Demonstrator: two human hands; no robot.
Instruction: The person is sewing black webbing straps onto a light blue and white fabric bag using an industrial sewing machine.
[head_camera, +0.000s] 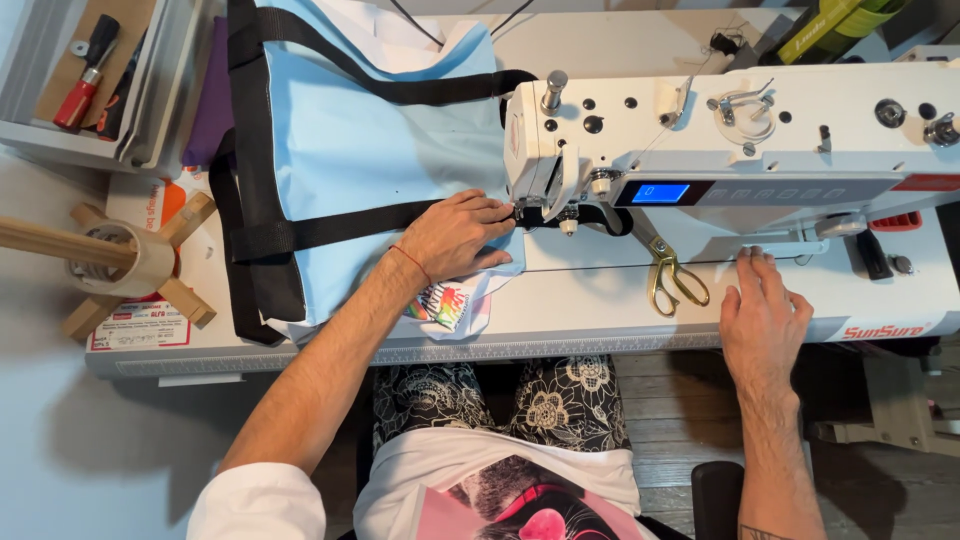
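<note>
My left hand (455, 237) lies flat on light blue fabric (370, 150) with black webbing straps (330, 230), fingertips pressing the strap right beside the needle area of a white sewing machine (740, 130). My right hand (765, 315) rests open on the white table (600, 320) in front of the machine, fingers spread, holding nothing. Gold-handled scissors (672, 275) lie on the table between my hands, closer to the right one. A small colourful printed patch (440, 303) peeks out under my left wrist.
A wooden stand with a tape roll (130, 262) sits at the left table edge. A tray with a red-handled screwdriver (85, 80) stands far left. The machine's blue display (660, 192) is lit. A chair armrest (715, 495) is below right.
</note>
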